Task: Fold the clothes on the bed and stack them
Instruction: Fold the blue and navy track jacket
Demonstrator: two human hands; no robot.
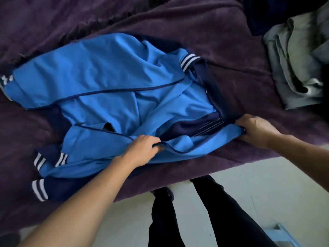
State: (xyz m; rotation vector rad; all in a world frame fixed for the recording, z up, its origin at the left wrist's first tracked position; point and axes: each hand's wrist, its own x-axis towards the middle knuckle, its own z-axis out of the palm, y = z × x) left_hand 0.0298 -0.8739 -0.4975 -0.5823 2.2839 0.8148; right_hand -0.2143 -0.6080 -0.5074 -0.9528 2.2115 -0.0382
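Note:
A bright blue jacket [110, 75] with navy panels and white-striped cuffs lies rumpled on the purple bedspread [178, 20]. My left hand [142, 148] grips the jacket's near edge at its navy-piped seam. My right hand [254, 129] pinches the same blue edge farther right, beside the navy lining. The fabric stretches between both hands along the bed's near side. A grey-green garment [295, 63] lies crumpled at the right.
A dark navy cloth [263, 13] sits at the top right behind the grey-green garment. The bed's near edge runs diagonally above a pale floor [267, 184]. My dark-trousered legs [213, 211] stand close against it. A light blue object [283, 234] shows at the bottom right.

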